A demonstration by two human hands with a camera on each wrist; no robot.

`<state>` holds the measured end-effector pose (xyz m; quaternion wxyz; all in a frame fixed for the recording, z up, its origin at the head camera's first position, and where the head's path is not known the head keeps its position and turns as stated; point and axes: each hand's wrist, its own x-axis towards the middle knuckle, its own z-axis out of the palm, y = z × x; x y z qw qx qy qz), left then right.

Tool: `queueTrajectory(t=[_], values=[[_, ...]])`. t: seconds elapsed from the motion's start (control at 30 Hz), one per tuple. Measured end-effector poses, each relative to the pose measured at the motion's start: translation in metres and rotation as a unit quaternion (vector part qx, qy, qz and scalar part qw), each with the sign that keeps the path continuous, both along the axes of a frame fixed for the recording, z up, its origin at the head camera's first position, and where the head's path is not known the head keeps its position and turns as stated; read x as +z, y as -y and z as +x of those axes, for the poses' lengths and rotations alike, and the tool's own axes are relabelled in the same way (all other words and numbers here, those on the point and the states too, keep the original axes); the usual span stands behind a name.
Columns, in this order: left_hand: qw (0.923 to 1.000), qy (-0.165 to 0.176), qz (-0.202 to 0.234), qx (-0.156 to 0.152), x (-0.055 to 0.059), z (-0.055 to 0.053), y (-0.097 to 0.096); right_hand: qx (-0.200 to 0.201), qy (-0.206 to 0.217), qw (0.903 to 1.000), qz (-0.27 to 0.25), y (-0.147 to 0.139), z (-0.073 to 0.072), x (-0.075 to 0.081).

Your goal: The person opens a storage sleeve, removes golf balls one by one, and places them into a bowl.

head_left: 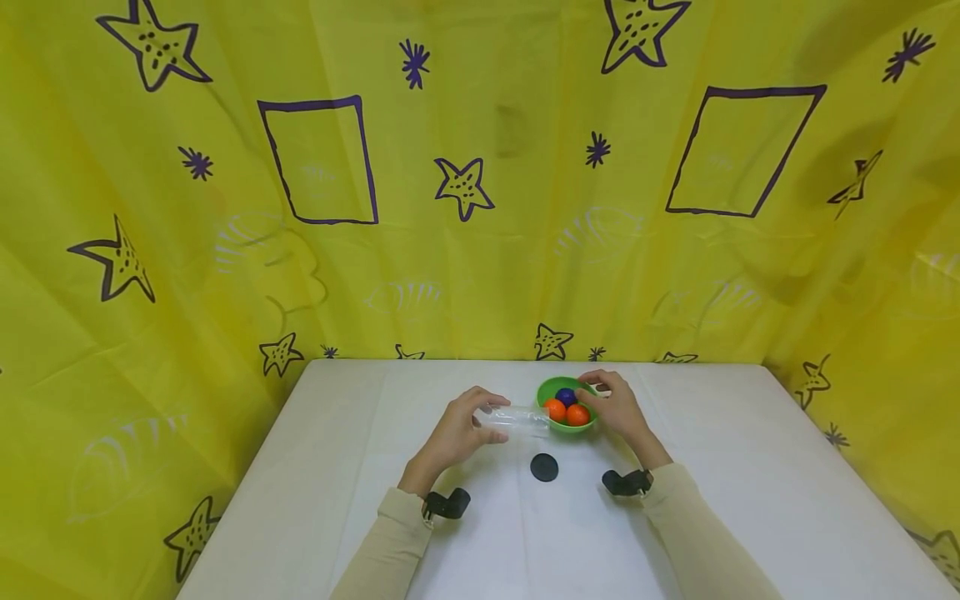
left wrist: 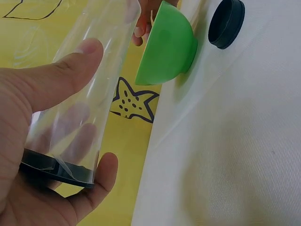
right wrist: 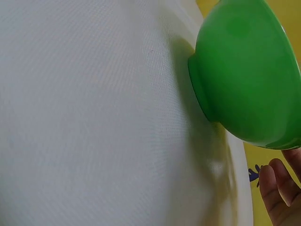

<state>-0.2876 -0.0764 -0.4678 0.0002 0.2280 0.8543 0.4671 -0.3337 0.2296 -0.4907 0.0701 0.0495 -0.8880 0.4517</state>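
My left hand [head_left: 455, 427] grips a clear plastic tube [head_left: 522, 422] lying nearly level, its far end over the left rim of a green bowl [head_left: 547, 388]. In the left wrist view, a black cap [left wrist: 59, 172] closes the tube's end near the palm. Inside the bowl are two orange balls [head_left: 578, 415] and a dark purple ball [head_left: 566, 397]. My right hand [head_left: 621, 410] is at the bowl's right side, thumb reaching over the rim towards the balls. Its other fingers [right wrist: 276, 186] show beyond the bowl, partly hidden by it.
A round black lid [head_left: 544, 467] lies on the white-covered table [head_left: 517, 533] in front of the bowl. Yellow curtain with stars [head_left: 465, 275] hangs along the table's back and sides. Each wrist wears a black camera mount [head_left: 447, 503].
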Motion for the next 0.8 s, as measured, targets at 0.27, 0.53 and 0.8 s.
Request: queueTrajectory(t=[0.27,0.53,0.8], values=[[0.9995,0.019,0.025,0.005,-0.001,-0.001,-0.001,-0.026,0.013,0.9990,-0.033,-0.002,0.007,-0.004],[0.9993,0.022,0.004,0.031,-0.006,-0.001,-0.002,-0.031,0.004,0.9986,-0.042,-0.004,0.018,-0.009],[0.9985,0.046,0.016,0.026,-0.010,-0.004,-0.002,-0.046,-0.003,0.9985,-0.028,-0.011,0.031,-0.009]])
